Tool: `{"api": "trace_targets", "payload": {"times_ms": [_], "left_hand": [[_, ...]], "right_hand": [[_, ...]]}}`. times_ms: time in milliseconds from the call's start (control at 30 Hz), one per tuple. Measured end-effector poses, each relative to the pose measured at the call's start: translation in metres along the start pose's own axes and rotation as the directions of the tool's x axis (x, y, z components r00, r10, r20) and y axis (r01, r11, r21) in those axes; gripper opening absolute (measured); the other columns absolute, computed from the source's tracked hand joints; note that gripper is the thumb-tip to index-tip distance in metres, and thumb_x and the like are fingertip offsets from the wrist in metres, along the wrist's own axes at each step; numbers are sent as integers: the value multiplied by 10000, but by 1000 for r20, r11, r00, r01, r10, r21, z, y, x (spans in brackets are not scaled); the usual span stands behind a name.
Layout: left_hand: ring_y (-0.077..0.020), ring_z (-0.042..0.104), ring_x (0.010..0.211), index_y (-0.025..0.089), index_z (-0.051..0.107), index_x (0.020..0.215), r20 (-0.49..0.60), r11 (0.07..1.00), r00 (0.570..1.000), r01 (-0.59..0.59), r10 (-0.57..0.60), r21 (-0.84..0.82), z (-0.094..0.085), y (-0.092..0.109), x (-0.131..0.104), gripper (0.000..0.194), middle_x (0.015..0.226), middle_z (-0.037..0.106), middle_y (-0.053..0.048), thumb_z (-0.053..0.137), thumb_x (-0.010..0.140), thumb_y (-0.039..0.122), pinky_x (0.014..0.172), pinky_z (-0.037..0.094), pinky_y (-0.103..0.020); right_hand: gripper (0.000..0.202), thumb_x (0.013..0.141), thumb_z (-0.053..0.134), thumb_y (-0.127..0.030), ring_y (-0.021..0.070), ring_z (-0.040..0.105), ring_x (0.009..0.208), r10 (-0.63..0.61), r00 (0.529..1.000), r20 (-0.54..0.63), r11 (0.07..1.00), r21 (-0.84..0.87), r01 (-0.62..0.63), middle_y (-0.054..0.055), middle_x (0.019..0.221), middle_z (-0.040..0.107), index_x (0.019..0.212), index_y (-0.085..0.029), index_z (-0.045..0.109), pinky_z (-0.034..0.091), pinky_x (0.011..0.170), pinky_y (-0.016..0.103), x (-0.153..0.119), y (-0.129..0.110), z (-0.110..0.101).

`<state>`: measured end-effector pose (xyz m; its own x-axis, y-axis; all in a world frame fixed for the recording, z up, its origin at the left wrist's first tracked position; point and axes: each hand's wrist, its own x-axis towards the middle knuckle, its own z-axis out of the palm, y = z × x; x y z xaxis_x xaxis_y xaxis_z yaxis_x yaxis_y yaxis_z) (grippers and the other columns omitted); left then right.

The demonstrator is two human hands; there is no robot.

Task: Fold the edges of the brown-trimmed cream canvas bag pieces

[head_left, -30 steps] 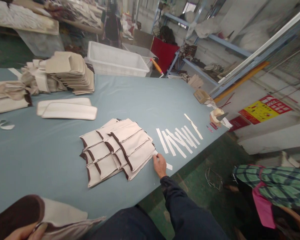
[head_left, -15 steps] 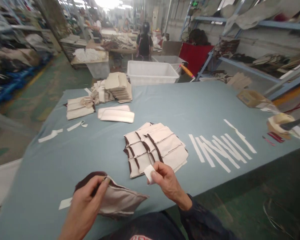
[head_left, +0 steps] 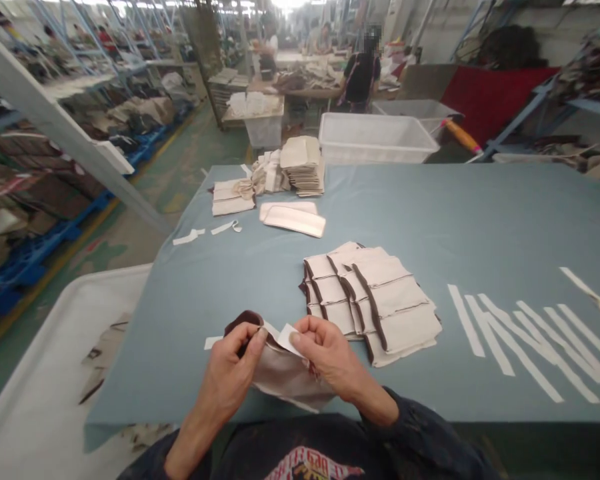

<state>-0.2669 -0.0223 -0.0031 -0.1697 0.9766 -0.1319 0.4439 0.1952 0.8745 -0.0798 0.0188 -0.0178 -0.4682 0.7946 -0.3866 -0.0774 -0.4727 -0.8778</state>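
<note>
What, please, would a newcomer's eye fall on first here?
Probably the bare left hand gripping a beige, brown-trimmed fabric piece, and the bare right hand pinching a small white tab over it, low in the middle. To their right lies a fanned pile of cream, brown-edged fabric pieces; farther right, narrow white strips lie on the blue-grey table.

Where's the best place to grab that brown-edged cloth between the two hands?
Probably pinch the cloth at its upper edge, coming from the left: the left hand grips that thin edge, and the rest spreads out below it. The right side looks busier, since the right hand holds a white piece there.
</note>
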Motion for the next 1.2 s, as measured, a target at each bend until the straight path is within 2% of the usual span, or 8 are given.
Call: {"api": "trace_targets", "payload": {"times_ms": [233, 433, 600, 833, 933, 1100, 1200], "left_hand": [[-167, 507, 604, 175, 692, 773, 17, 993, 997, 74, -73, -95, -8, -8, 0, 431, 646, 591, 3, 570, 907, 565, 560, 387, -245], [-159, 472, 583, 179, 661, 724, 46, 988, 997, 69, -63, -135, -10, -4, 1, 443, 626, 562, 10, 548, 901, 570, 534, 373, -244], [-154, 467, 569, 197, 594, 661, 14, 988, 999, 50, -48, -145, -8, -2, 2, 384, 609, 555, 17, 547, 884, 506, 540, 392, -242], [-158, 507, 573, 195, 619, 713, -30, 980, 997, 64, -71, -187, -6, -8, 0, 339, 623, 580, 17, 534, 881, 478, 537, 413, -241], [-155, 517, 578, 196, 600, 698, -45, 978, 997, 59, -69, -201, -6, -10, -1, 330, 633, 594, 16, 535, 884, 461, 546, 424, -240], [-162, 524, 601, 178, 668, 743, -39, 980, 997, 56, -65, -191, -10, -13, 0, 350, 646, 605, 10, 562, 890, 477, 561, 423, -242], [-168, 526, 632, 170, 702, 778, -5, 972, 995, 92, -96, -216, -13, -16, 0, 386, 679, 622, -1, 580, 906, 513, 580, 419, -243]], "right_hand": [[463, 793, 745, -622, 74, 427, 501, 14, 1000, -16, 996, -84, -15, -69, 579, 508, 818, -186, 591, 326, 477, 204, 4, -2, 17], [334, 858, 716, -485, 90, 458, 560, -59, 996, -60, 976, -211, 45, -42, 622, 557, 784, -176, 615, 364, 522, 214, 7, -3, 31], [292, 877, 695, -451, 102, 486, 573, -104, 991, -88, 959, -275, 77, -33, 642, 580, 779, -188, 613, 365, 532, 229, 7, -1, 42], [247, 878, 707, -388, 98, 456, 558, -85, 993, -87, 913, -406, 43, -46, 614, 561, 755, -195, 612, 313, 518, 229, 13, 9, 56], [253, 881, 708, -398, 101, 457, 569, -117, 988, -97, 899, -434, 64, -44, 621, 562, 754, -200, 615, 312, 527, 233, 15, 11, 58], [314, 886, 676, -477, 97, 430, 559, -90, 995, -29, 958, -275, 79, -42, 627, 540, 779, -193, 595, 335, 519, 230, 10, 4, 52], [336, 878, 672, -505, 106, 440, 569, -121, 987, -102, 948, -308, 84, -35, 632, 547, 768, -197, 594, 344, 526, 240, 6, -3, 42]]}}
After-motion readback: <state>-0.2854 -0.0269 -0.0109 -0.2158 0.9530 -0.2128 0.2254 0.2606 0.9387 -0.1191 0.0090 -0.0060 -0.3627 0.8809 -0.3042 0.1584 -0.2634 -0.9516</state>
